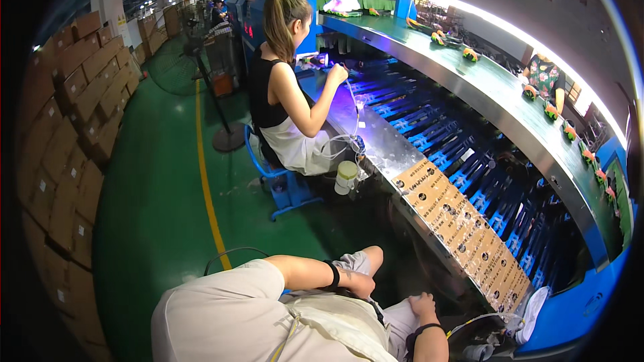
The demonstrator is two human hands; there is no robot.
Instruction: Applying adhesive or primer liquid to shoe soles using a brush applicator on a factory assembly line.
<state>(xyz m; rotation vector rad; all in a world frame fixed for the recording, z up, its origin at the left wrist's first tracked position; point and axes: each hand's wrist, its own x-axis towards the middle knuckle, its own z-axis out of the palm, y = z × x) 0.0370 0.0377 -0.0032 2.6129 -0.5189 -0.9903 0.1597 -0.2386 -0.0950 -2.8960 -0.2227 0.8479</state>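
My left hand [361, 286] rests between my thighs, a black band around its wrist. Its fingers turn downward and are mostly hidden, so whether they hold anything cannot be made out. Over my right thigh, near the knee, lies my right hand [422, 304], its fingers loosely apart and nothing seen in it. A black band [421, 333] circles that wrist too. Both hands are low and apart from the workbench. Nearest to them, a brown printed cardboard sheet [463, 231] covers the bench edge on the right.
A seated co-worker [285, 87] holds a thin tool under purple light. Beside them hangs a pale container [346, 175]. Blue-framed racks [463, 154] run past the bench; shoes ride the upper conveyor [436, 43]. Cardboard boxes [67, 181] and a standing fan [201, 87] are left.
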